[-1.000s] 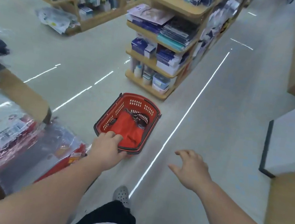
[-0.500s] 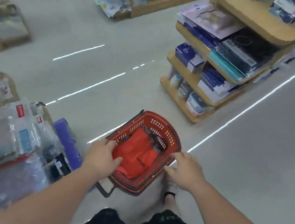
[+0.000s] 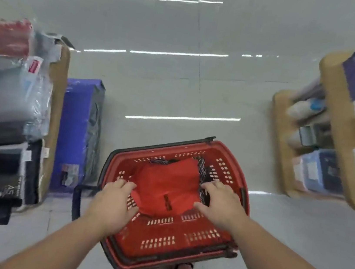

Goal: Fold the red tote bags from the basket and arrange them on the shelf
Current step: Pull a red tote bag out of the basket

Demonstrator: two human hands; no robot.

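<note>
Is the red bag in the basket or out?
In. The red tote bag lies bunched on the bottom of the basket, below its rim.

Both arms bare, entering from the bottom corners and converging forward and down. Left forearm point(image 3: 54, 242) runs up and to the right; right forearm point(image 3: 280, 258) runs up and to the left. Wrists roughly straight.

Left hand point(image 3: 116, 203): palm down, fingers bent at the knuckles, tips at the left edge of the red tote bag point(image 3: 165, 182); thumb stretched along its near-left corner. Whether the grip is closed: not resolvable, motion blur.

Right hand point(image 3: 219, 204): palm down, fingers spread and nearly straight over the bag's right edge; thumb points left, touching the fabric.

Hands apart, level with each other.
</note>
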